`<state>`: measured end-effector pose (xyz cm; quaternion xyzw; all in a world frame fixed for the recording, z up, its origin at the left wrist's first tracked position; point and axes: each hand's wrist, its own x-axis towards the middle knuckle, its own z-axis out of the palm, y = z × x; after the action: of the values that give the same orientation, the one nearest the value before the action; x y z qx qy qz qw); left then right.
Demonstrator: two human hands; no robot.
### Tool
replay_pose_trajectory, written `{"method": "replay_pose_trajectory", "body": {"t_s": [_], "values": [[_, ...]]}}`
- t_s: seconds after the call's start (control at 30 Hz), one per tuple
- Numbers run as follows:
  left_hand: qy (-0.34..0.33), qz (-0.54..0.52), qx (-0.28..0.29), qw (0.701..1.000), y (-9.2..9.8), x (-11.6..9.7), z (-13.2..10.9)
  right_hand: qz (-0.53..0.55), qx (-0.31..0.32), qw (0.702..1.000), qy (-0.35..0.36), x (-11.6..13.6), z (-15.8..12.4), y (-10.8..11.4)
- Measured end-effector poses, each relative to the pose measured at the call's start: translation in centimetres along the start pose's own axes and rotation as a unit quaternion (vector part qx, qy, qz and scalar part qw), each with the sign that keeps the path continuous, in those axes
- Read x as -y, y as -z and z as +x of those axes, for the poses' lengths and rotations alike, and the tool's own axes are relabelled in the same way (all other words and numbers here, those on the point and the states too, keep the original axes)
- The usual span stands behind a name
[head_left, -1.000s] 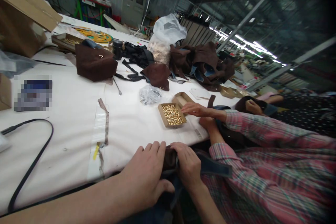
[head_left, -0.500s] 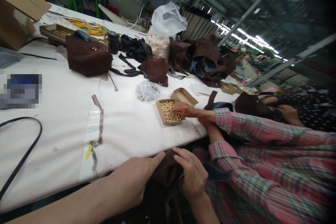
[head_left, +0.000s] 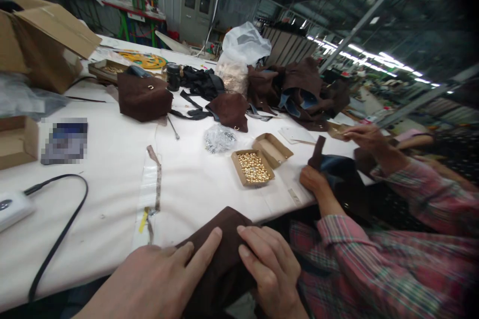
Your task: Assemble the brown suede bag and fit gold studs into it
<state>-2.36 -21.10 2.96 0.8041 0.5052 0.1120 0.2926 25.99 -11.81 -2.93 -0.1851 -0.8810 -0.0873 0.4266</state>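
A dark brown fabric piece (head_left: 230,254) lies over the front edge of the white table, between my two hands. My left hand (head_left: 160,271) grips it from the left with the index finger stretched along the cloth; the thumb is hidden. On the right side, my right hand (head_left: 271,264) has its fingers bent over the same cloth. The lower part of the piece drops below the edge into shadow. Beyond it stands a small cardboard box (head_left: 239,172) of gold-coloured metal fittings, beside an open cardboard box (head_left: 284,152).
To my right, a co-worker's hand (head_left: 312,179) rests by a brown strap, the other hand (head_left: 364,137) raised. A bag of silvery parts (head_left: 220,139), brown fabric pieces (head_left: 144,97) and a black cable (head_left: 63,229) lie on the table (head_left: 112,199).
The brown cloth has come up farther over the table edge, with my hands on it. The co-worker's hand has left the box of gold fittings and moved right. The view has shifted left.
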Motion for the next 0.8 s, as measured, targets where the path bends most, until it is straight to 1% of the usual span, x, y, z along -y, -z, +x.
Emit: {"method": "replay_pose_trajectory", "body": {"t_s": [0.07, 0.1, 0.17, 0.2, 0.27, 0.33, 0.4, 0.5, 0.6, 0.8], "values": [[0.023, -0.007, 0.004, 1.000, 1.1, 0.1, -0.3, 0.000, -0.023, 1.000, 0.009, 0.0, 0.3, -1.2], [0.022, -0.016, -0.001, 1.000, 1.5, 0.2, -0.2, 0.003, -0.031, 0.999, 0.011, -0.1, 0.4, -1.6], [-0.004, -0.046, -0.011, 0.999, 1.9, 0.6, 0.4, 0.009, -0.036, 0.999, 0.015, -0.2, 0.5, -2.1], [-0.023, -0.065, -0.007, 0.998, 1.8, 0.9, 0.8, 0.008, -0.036, 0.999, 0.018, -0.2, 0.5, -2.1], [-0.052, -0.099, 0.013, 0.994, 1.2, 1.6, 1.9, 0.004, -0.034, 0.999, 0.026, -0.2, 0.6, -1.9], [-0.063, -0.117, 0.028, 0.991, 0.2, 2.1, 2.9, -0.004, -0.031, 0.999, 0.029, 0.1, 0.8, -1.4], [-0.056, -0.122, 0.022, 0.991, -0.7, 2.3, 3.6, -0.016, -0.032, 0.999, 0.025, 0.3, 0.8, -1.0], [-0.043, -0.124, 0.008, 0.991, -1.6, 2.1, 4.0, -0.048, -0.055, 0.997, 0.007, 0.7, 0.4, -1.0], [-0.034, -0.112, 0.001, 0.993, -1.8, 1.8, 3.9, -0.049, -0.060, 0.997, -0.014, 0.7, -0.2, -1.4], [-0.025, -0.069, -0.006, 0.997, -1.7, 1.7, 4.1, 0.009, -0.015, 0.999, -0.033, -0.1, -0.9, -2.0]]}}
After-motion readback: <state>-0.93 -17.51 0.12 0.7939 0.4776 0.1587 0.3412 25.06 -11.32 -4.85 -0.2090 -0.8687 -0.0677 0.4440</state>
